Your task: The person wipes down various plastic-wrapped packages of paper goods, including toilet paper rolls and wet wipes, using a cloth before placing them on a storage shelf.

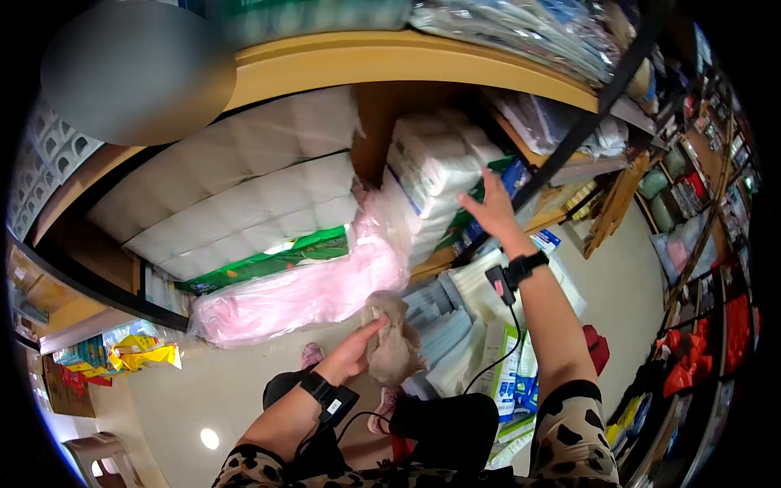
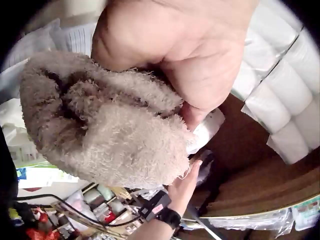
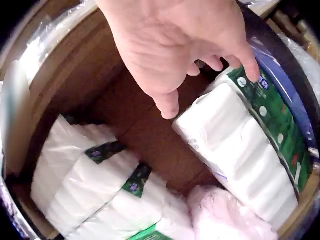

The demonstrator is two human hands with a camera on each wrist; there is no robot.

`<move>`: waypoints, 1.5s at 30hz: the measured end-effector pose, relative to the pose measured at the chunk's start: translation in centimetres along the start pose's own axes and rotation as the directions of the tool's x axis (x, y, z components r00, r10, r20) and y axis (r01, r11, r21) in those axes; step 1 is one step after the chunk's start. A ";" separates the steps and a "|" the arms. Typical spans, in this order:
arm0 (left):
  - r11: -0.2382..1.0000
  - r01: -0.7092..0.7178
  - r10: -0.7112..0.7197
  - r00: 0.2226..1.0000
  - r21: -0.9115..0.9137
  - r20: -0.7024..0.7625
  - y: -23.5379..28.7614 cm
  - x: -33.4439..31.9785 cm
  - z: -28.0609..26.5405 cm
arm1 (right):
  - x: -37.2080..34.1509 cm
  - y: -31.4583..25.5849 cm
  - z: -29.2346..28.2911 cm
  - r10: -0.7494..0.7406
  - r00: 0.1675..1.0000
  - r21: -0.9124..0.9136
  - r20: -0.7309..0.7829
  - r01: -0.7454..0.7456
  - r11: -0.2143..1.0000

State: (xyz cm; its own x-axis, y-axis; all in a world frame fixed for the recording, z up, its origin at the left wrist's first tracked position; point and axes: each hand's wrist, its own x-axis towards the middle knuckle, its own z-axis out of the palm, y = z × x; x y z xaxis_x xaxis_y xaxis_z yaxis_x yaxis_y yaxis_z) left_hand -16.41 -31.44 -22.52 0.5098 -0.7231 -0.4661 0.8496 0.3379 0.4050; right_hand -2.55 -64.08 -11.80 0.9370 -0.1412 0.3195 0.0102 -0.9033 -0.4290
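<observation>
My left hand [image 1: 351, 356] grips a bunched, fluffy grey-brown cloth [image 1: 394, 340]; in the left wrist view the cloth [image 2: 107, 125] hangs from the fingers. My right hand [image 1: 493, 213] reaches into the shelf with fingers spread, beside the white rolls [image 1: 435, 167] on the right. In the right wrist view the right hand [image 3: 180, 50] is over those white rolls [image 3: 235, 145], one fingertip at the green wrapper [image 3: 270, 115]; whether it touches cannot be told. A pink plastic-wrapped bundle [image 1: 301, 297] lies along the shelf front, below stacked white roll packs [image 1: 244, 187].
A wooden shelf board [image 1: 407, 55] runs above the compartment, with a dark metal post [image 1: 569, 142] at its right. Packages [image 1: 500, 370] lie on the floor near the legs. A stool [image 1: 106, 457] stands at the lower left, and yellow packets [image 1: 145, 355] sit at the left.
</observation>
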 end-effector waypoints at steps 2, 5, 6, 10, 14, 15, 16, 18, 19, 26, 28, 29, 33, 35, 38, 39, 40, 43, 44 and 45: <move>0.999 -0.006 0.005 0.999 -0.036 -0.033 1.0 -0.6 -0.3 | 3.8 -1.6 1.6 -0.040 0.995 -0.136 -0.088 0.028 0.990; 0.996 -0.038 0.033 0.998 -0.085 -0.061 2.6 -0.7 -1.1 | 7.0 -2.9 4.5 -0.021 0.993 -0.310 -0.114 -0.016 0.951; 0.993 -0.054 0.049 0.998 -0.102 -0.048 3.0 -0.7 -1.6 | 6.9 -3.5 4.9 0.048 0.998 -0.294 -0.034 -0.056 0.954; 0.979 -0.139 0.114 0.980 -0.152 -0.160 4.8 -1.6 -1.4 | 5.0 -2.1 7.1 -0.005 0.999 -0.410 -0.047 -0.015 0.912; 0.954 -0.193 0.168 0.978 -0.228 -0.125 5.2 -1.7 -2.5 | 0.3 -4.7 5.3 -0.047 0.999 -0.529 -0.014 0.032 0.848; 0.954 -0.190 0.164 0.978 -0.231 -0.126 5.2 -1.8 -2.6 | -0.9 -5.5 4.6 -0.029 1.000 -0.566 0.007 0.028 0.824; 0.954 -0.189 0.163 0.979 -0.233 -0.125 5.4 -1.9 -2.6 | -2.0 -6.0 3.9 -0.038 0.999 -0.547 0.003 0.034 0.837; 0.955 -0.189 0.156 0.976 -0.229 -0.154 5.7 -2.2 -2.1 | -3.6 -7.1 2.3 0.088 0.995 -0.569 0.054 -0.042 0.821; 0.957 -0.189 0.160 0.977 -0.218 -0.141 5.4 -2.2 -2.4 | -4.3 -7.4 1.9 0.151 0.985 -0.580 0.079 -0.078 0.811; 0.965 -0.208 0.191 0.975 -0.163 -0.114 4.4 -1.3 -3.2 | -7.2 -4.2 -1.1 0.198 0.979 -0.506 0.043 -0.149 0.850; 0.965 -0.208 0.191 0.975 -0.162 -0.111 4.1 -1.0 -3.2 | -8.3 -2.4 -0.2 0.121 0.993 -0.405 0.000 -0.110 0.908; 0.966 -0.202 0.187 0.977 -0.163 -0.103 3.9 -0.8 -3.3 | -9.0 -1.4 0.5 0.101 0.995 -0.273 -0.018 -0.102 0.957; 0.978 -0.177 0.163 0.978 -0.107 -0.132 3.3 -0.5 -3.0 | -10.5 -2.4 0.3 0.121 0.991 -0.072 -0.050 -0.125 0.990; 0.982 -0.163 0.152 0.982 -0.096 -0.115 2.9 -0.2 -3.1 | -11.6 -2.7 0.9 0.179 0.982 -0.145 -0.052 -0.185 0.972; 0.985 -0.151 0.141 0.984 -0.080 -0.112 2.6 0.1 -2.8 | -12.5 -4.8 1.3 0.255 0.965 -0.200 -0.054 -0.261 0.944; 0.987 -0.145 0.135 0.984 -0.074 -0.116 2.5 0.1 -2.7 | -12.8 -5.5 1.3 0.282 0.958 -0.209 -0.052 -0.287 0.935; 0.989 -0.135 0.127 0.984 -0.061 -0.127 2.5 0.1 -2.6 | -13.1 -5.4 1.8 0.255 0.963 -0.220 -0.088 -0.269 0.938; 0.991 -0.130 0.123 0.981 -0.033 -0.150 2.2 0.2 -2.8 | -13.8 -4.5 2.7 0.257 0.956 -0.251 -0.143 -0.286 0.925; 0.990 -0.140 0.133 0.979 -0.031 -0.153 1.9 0.5 -3.2 | -14.2 -4.4 2.7 0.253 0.958 -0.275 -0.138 -0.282 0.919; 0.988 -0.150 0.143 0.977 -0.030 -0.156 2.0 0.4 -2.9 | -14.5 -4.5 2.5 0.249 0.959 -0.300 -0.133 -0.278 0.912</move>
State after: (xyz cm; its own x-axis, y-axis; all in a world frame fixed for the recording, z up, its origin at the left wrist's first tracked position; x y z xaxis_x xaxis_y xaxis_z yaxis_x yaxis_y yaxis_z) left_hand -14.16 -29.29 -24.21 0.6412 -0.5641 -0.5203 0.7673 0.4605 0.4463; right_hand -15.34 -56.92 -16.61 0.8552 -0.4138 0.3121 -0.3560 -0.9066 -0.2266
